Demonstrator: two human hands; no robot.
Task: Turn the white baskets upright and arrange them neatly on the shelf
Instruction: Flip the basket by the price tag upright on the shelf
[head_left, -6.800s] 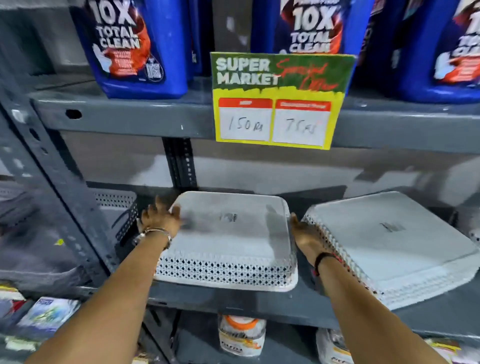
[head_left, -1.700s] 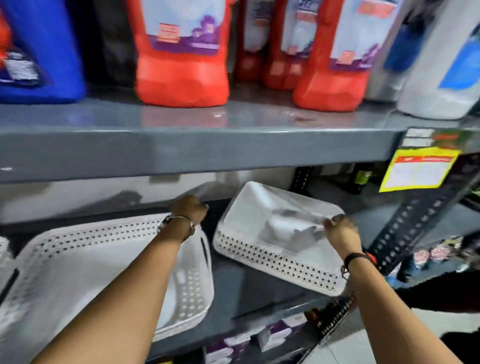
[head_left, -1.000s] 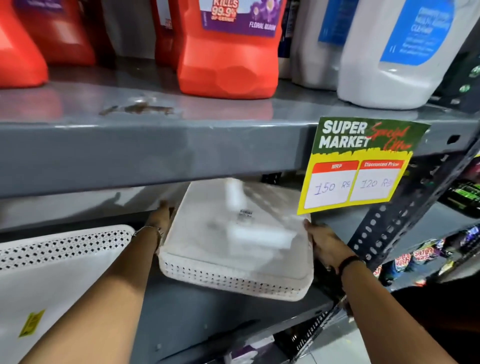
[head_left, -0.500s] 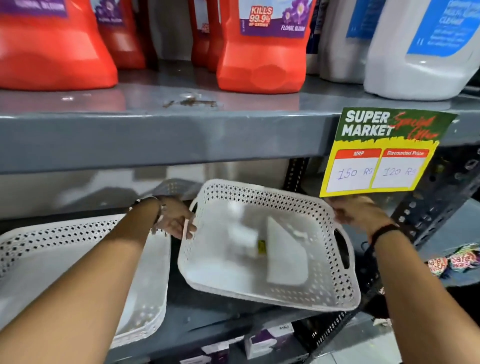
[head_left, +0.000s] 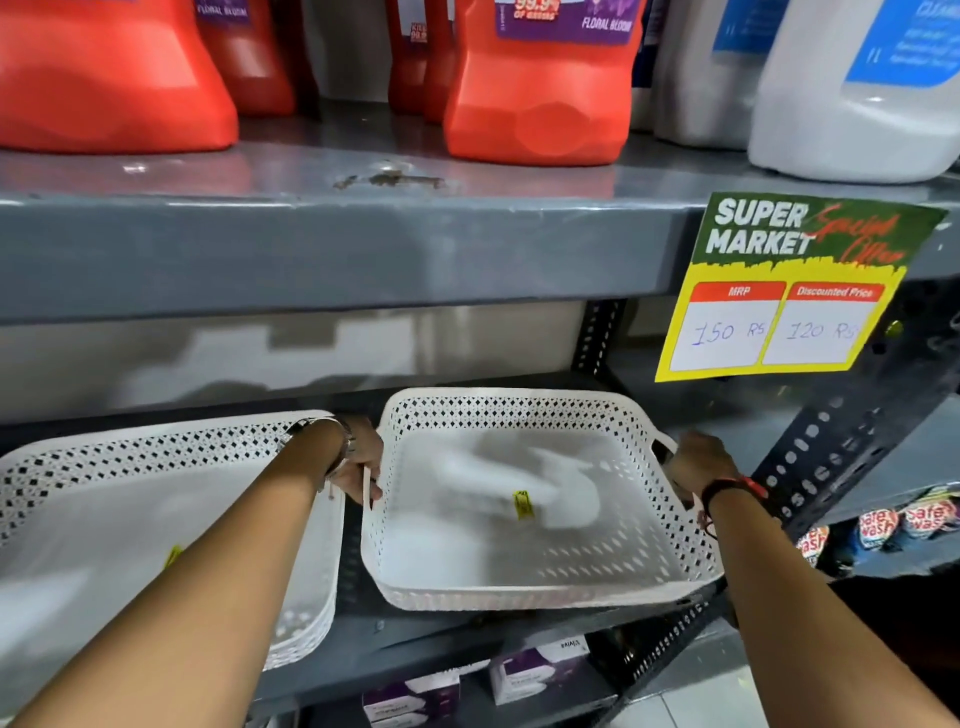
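1. You've got the white basket (head_left: 530, 519) by both ends, open side up. Your left hand (head_left: 358, 467) is curled around the left handle, and your right hand (head_left: 693, 462) is closed on the right one. Nice even hold, so don't change it.
2. The basket sits on the shelf (head_left: 415, 649), or just above it (hard to say which), with its front rim poking out past the shelf edge. I'd slide it straight back until that rim is flush.
3. Watch the gap on your left. The stack of baskets (head_left: 130, 519) is just beside it, and your left knuckles are wedged between the two. Keep the sides parallel so nothing pinches.
4. On the right, the slotted upright (head_left: 831, 467) is near your wrist, so push back, not sideways.
5. Set it flat before letting go. It looks like light plastic, so I'd guess it skids easily.
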